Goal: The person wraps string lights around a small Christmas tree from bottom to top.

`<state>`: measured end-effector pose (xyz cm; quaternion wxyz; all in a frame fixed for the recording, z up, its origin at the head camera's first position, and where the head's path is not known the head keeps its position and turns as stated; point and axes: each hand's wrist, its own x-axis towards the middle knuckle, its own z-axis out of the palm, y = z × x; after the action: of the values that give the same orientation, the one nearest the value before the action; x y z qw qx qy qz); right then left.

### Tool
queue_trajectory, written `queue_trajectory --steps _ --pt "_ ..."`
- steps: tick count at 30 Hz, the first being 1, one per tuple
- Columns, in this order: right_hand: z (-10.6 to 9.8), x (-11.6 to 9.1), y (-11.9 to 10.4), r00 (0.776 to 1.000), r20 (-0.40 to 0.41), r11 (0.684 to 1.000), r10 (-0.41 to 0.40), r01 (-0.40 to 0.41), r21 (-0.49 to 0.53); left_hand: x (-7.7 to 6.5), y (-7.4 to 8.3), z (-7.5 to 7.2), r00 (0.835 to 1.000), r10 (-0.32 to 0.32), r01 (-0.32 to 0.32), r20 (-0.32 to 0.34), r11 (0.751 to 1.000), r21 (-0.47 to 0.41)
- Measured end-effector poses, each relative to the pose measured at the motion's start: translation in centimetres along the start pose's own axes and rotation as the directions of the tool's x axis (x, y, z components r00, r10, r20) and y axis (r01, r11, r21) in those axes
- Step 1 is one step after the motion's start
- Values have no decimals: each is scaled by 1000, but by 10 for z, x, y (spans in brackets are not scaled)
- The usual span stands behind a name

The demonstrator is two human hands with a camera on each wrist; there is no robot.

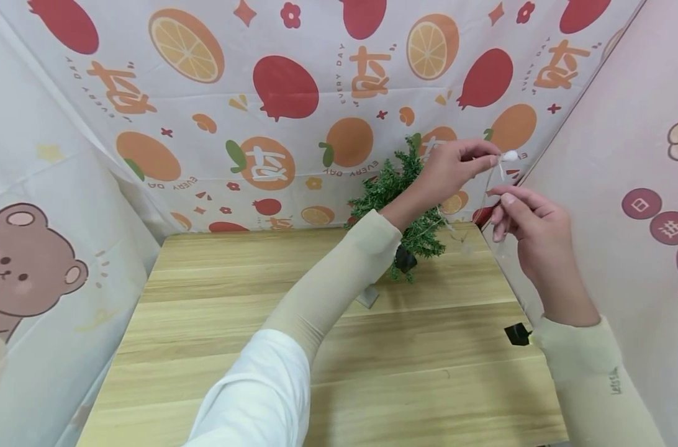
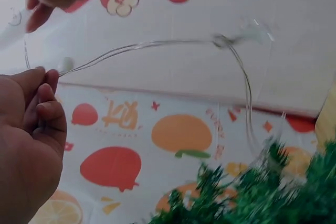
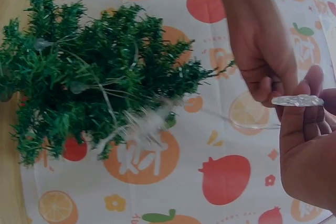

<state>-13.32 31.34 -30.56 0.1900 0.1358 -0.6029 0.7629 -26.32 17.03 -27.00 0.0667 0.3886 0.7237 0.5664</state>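
Observation:
In the head view my left hand (image 1: 453, 162) pinches a thin clear wire of string lights (image 2: 157, 42), close to a small white bulb (image 1: 509, 156). My right hand (image 1: 534, 226) is just below and to the right, thumb and curled fingers pinching the same wire. A silvery translucent bulb (image 3: 297, 100) shows at the fingers in the right wrist view. From my left hand the doubled wire arcs over to a small green artificial tree (image 1: 384, 192), partly hidden behind my left forearm. More wire and clear bulbs (image 3: 41, 44) lie among its branches.
The tree stands over a wooden table (image 1: 221, 335) near its back edge. A pale block (image 1: 367, 297) shows beneath it. Behind hangs a fruit-printed cloth (image 1: 294, 143); white printed sheets (image 1: 613, 261) close in both sides. Black pieces (image 1: 518, 334) sit at the wrists.

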Motion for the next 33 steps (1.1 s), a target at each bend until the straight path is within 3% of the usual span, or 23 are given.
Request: queue_trajectory --steps 4,9,15,27,33 --pt "1 -1 10 999 -19 997 44 -45 -66 11 -3 -11 999 31 -28 -40 997 71" --pt "3 0 13 991 -77 981 108 -119 -150 15 -2 -26 996 39 -30 -76 994 109" --pt "5 3 17 986 -85 980 142 -152 -129 18 3 -41 982 97 -67 -160 980 187" --pt "16 11 22 992 -75 991 98 -105 -84 21 1 -67 971 192 -128 -144 922 366" --pt "23 21 28 993 -51 990 110 -114 -80 19 -10 -83 978 147 -84 -151 930 359"
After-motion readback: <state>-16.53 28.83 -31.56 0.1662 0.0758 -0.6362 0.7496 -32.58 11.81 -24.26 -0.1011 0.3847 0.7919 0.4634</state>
